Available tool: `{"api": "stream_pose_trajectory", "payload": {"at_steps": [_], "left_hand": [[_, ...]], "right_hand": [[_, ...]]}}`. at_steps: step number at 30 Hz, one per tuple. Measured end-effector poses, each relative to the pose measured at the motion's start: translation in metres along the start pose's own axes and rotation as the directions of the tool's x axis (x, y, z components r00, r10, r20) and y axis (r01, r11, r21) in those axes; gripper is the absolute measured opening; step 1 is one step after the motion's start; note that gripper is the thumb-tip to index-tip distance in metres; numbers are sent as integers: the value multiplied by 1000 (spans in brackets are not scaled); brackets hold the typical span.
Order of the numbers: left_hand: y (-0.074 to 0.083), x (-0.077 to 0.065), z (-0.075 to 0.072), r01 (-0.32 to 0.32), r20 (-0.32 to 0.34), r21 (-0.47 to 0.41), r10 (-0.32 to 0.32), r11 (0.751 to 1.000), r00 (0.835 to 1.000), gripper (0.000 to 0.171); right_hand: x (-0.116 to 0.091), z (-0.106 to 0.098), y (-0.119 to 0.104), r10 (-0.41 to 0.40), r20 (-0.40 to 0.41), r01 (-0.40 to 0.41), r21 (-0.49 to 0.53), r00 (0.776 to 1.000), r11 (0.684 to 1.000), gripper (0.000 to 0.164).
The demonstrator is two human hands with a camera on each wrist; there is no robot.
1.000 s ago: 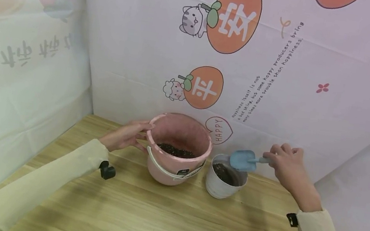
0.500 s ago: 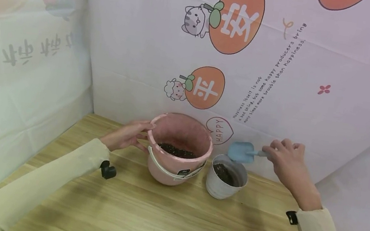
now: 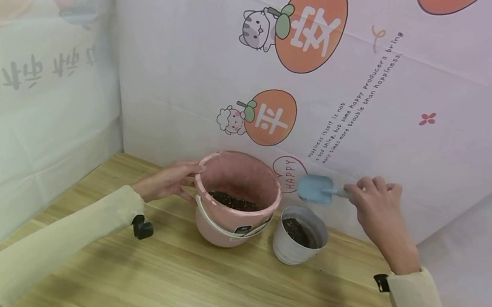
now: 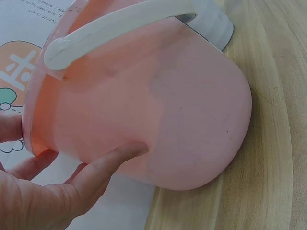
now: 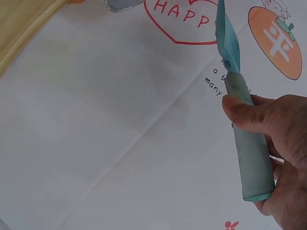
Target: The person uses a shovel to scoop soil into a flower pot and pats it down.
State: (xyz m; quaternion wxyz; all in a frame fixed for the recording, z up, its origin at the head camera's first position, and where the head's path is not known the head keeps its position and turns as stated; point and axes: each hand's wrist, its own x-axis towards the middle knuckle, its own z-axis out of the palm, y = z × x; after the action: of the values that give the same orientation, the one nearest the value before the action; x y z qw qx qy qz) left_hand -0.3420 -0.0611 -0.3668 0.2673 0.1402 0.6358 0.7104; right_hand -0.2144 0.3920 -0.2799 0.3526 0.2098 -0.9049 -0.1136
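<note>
Pink bucket (image 3: pixel 224 219), pale pot (image 3: pixel 291 250): dark soil (image 3: pixel 234 202) in each.
Left hand (image 3: pixel 170 180) grips bucket at rim; right hand (image 3: pixel 378 210) pinches blue trowel (image 3: pixel 315 189).

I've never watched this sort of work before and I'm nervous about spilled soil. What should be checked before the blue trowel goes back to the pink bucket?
1. Bucket steadied: ok. The left fingers grip the rim of the pink bucket.
2. Trowel held: ok. The right fingers hold the handle of the blue trowel.
3. Trowel over the bucket: not ok. In the head view it is to the right of the bucket.
4. Trowel empty: cannot tell. No heap shows, but one side is hidden.
5. Soil left to scoop: ok. Dark soil shows inside the bucket.
6. Pot standing: ok. The white pot stands upright on the table.
</note>
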Motion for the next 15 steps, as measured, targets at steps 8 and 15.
{"api": "stream_pose_trajectory", "payload": {"at_steps": [8,15], "left_hand": [[0,-2,0,-6,2,10,6,1000,1000,63],[0,-1,1,0,-10,7,0,1000,1000,61]], "right_hand": [[14,-1,-13,6,-78,-3,37,997,999,29],[25,3,-28,-9,-72,12,41,997,999,29]]}}
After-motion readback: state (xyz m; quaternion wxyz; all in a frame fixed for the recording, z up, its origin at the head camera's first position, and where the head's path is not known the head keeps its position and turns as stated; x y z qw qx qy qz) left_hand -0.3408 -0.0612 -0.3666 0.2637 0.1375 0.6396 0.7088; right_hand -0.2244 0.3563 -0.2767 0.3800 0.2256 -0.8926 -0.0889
